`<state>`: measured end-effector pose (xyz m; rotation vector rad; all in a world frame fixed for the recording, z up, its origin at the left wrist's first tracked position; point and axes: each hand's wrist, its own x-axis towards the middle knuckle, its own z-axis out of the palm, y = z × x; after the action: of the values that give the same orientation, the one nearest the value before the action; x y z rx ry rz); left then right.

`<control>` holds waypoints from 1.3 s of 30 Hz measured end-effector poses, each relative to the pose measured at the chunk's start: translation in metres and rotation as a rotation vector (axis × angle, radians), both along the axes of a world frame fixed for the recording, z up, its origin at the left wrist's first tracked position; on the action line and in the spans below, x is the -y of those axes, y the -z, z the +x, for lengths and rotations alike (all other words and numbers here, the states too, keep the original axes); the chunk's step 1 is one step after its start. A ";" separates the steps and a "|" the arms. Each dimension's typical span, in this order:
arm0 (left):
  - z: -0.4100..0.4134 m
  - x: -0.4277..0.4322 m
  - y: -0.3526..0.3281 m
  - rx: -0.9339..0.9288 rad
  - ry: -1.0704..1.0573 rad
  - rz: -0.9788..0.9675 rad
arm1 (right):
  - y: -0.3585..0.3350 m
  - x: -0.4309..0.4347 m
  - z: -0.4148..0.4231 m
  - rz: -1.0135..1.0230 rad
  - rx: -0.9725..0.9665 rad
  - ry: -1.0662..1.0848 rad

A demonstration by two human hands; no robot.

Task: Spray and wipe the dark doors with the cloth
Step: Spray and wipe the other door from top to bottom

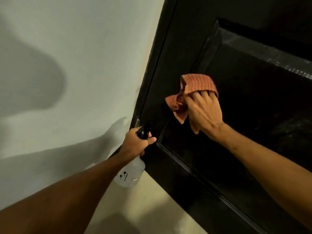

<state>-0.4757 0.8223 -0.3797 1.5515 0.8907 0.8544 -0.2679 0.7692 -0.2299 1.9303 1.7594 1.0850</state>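
Pale wall (70, 53) occupies the left of the view, with arm shadows on it. Dark door (244, 115) fills the right side; its raised panel moulding is visible, and its lower edge meets the light floor (160, 208). Right hand (205, 114) presses an orange checked cloth (194, 85) against the door panel, fingers curled into the bunched fabric. Left hand (135, 142) grips the neck of a translucent spray bottle (131, 173) below its black trigger head, fingers wrapped around it. The bottle hangs beside the door's edge.
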 end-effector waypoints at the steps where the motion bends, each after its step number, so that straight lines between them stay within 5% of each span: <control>1: 0.000 0.000 0.000 -0.003 -0.006 -0.002 | -0.001 -0.001 -0.005 0.015 0.011 -0.008; 4: -0.001 0.001 -0.004 0.005 -0.020 -0.013 | 0.050 0.000 -0.010 -0.109 0.068 -0.092; 8: 0.002 0.005 -0.001 -0.032 -0.018 -0.020 | 0.155 0.029 0.001 -0.609 0.160 -0.123; 12: -0.004 0.003 0.013 -0.090 0.017 -0.001 | 0.172 0.008 -0.009 -0.716 0.280 -0.197; 17: -0.006 0.015 0.021 -0.076 0.069 -0.026 | 0.146 -0.007 -0.019 -0.488 0.163 -0.192; 24: 0.005 0.010 0.001 -0.056 0.080 0.024 | 0.159 0.000 -0.022 -0.526 0.172 -0.178; 30: 0.018 0.011 0.007 -0.071 0.097 -0.023 | 0.085 0.072 0.038 -0.005 -0.023 -0.071; 35: 0.032 0.022 0.005 -0.042 0.143 -0.025 | 0.159 0.112 0.048 -0.521 0.028 -0.117; 39: 0.055 0.044 -0.003 -0.026 0.208 -0.033 | 0.131 0.116 0.054 -0.366 -0.026 -0.112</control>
<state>-0.4208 0.7781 -0.3765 1.5979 0.7428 0.6693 -0.2134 0.6536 -0.3604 1.6478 1.9411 0.7098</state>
